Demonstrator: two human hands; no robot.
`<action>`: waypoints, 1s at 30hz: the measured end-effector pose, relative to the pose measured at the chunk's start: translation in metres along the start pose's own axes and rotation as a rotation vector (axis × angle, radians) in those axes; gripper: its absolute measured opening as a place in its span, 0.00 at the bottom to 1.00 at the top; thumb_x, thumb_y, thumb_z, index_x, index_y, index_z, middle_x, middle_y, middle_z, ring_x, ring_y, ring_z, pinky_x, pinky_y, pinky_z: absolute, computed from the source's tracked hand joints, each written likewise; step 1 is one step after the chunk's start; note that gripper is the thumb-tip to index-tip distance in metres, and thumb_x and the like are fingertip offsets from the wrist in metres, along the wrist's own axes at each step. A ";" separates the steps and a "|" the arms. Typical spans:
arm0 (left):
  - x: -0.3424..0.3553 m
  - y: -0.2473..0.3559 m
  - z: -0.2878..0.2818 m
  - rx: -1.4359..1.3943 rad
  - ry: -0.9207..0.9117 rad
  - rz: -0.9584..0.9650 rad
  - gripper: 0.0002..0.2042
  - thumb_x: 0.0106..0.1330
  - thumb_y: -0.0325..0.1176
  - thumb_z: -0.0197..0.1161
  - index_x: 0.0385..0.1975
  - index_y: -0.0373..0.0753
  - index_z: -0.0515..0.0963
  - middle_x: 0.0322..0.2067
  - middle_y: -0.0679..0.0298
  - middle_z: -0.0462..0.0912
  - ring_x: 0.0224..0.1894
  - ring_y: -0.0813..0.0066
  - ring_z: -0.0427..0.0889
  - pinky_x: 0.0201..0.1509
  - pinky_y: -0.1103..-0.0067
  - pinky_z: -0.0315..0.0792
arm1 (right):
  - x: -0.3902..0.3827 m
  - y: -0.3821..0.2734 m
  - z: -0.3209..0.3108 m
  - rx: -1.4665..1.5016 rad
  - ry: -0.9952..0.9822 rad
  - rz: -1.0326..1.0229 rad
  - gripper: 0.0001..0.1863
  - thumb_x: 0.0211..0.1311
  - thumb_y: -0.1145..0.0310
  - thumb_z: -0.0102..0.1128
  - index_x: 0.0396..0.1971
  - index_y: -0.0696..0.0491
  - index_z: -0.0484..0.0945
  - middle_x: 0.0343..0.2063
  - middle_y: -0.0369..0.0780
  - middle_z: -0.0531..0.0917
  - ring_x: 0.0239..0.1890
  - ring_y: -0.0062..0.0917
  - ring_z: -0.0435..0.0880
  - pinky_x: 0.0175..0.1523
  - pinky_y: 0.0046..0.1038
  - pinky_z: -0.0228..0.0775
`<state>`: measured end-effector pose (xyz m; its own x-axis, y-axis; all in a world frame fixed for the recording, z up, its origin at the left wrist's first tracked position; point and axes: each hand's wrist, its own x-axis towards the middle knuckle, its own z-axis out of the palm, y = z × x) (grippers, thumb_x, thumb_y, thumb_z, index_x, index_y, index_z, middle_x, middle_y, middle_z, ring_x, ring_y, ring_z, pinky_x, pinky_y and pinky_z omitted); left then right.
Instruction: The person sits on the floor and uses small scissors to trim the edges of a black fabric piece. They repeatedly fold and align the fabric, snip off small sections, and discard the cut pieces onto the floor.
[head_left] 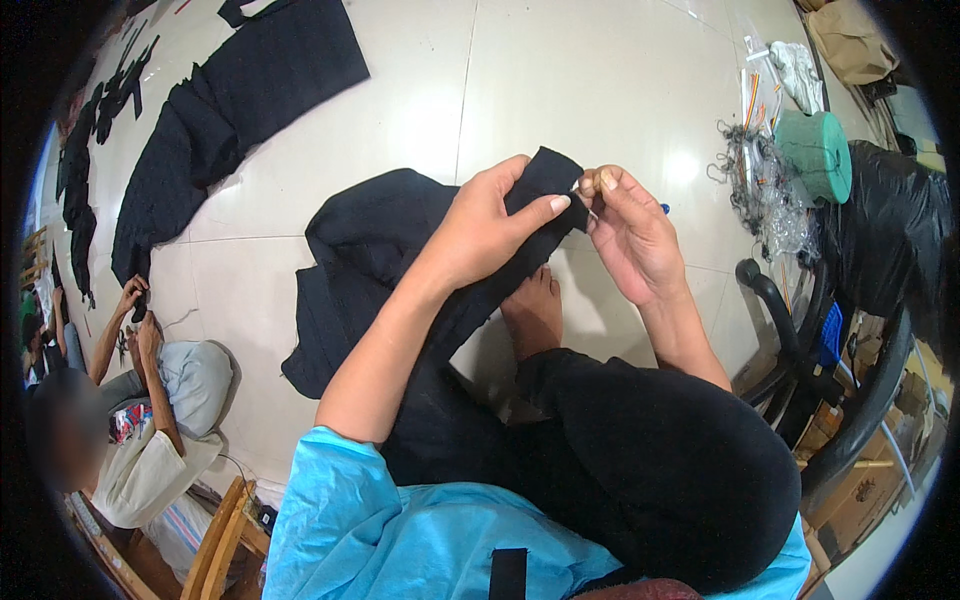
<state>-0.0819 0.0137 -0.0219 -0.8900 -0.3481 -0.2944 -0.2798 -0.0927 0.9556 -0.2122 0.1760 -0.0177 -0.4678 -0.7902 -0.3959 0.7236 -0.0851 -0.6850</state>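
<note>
A length of black fabric [375,235] spreads over the floor and my lap, its narrow end raised in front of me. My left hand [488,225] is closed on that end, with the thumb pressed flat on top and the fingers beneath. Right at the fabric's tip, my right hand [637,228] pinches thumb and forefinger together. Something small and pale shows between these fingertips and the fabric edge, too fine to name. My bare foot [533,308] rests on the floor just below the raised end.
Another long black cloth [200,130] lies at upper left, where a seated person [150,430] handles its near end. To the right are a green spool [815,155], tangled dark thread [745,165], a black plastic bag [885,235] and a black chair base [790,330].
</note>
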 end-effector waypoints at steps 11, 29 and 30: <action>-0.001 0.000 0.000 0.253 0.126 -0.013 0.19 0.62 0.40 0.76 0.41 0.32 0.77 0.34 0.59 0.83 0.38 0.75 0.80 0.45 0.74 0.75 | 0.007 -0.010 0.008 -0.021 -0.071 -0.008 0.03 0.80 0.66 0.52 0.44 0.49 0.72 0.40 0.35 0.81 0.39 0.17 0.76 0.45 0.23 0.67; 0.003 0.012 -0.036 0.244 -0.272 -0.079 0.16 0.66 0.37 0.73 0.42 0.29 0.84 0.27 0.61 0.85 0.31 0.78 0.79 0.40 0.77 0.76 | 0.017 -0.047 -0.007 -0.107 -0.138 0.115 0.03 0.80 0.69 0.51 0.42 0.51 0.69 0.30 0.32 0.70 0.30 0.14 0.64 0.37 0.20 0.61; 0.003 0.016 -0.036 0.243 -0.281 -0.093 0.16 0.66 0.38 0.73 0.42 0.29 0.85 0.26 0.63 0.85 0.31 0.79 0.79 0.39 0.77 0.76 | 0.017 -0.048 -0.008 -0.081 -0.127 0.107 0.03 0.80 0.69 0.51 0.42 0.51 0.69 0.30 0.32 0.70 0.30 0.15 0.64 0.37 0.20 0.61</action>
<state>-0.0764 -0.0226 -0.0073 -0.9113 -0.0761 -0.4046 -0.4113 0.1234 0.9031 -0.2590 0.1714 0.0040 -0.3184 -0.8629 -0.3925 0.7204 0.0488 -0.6918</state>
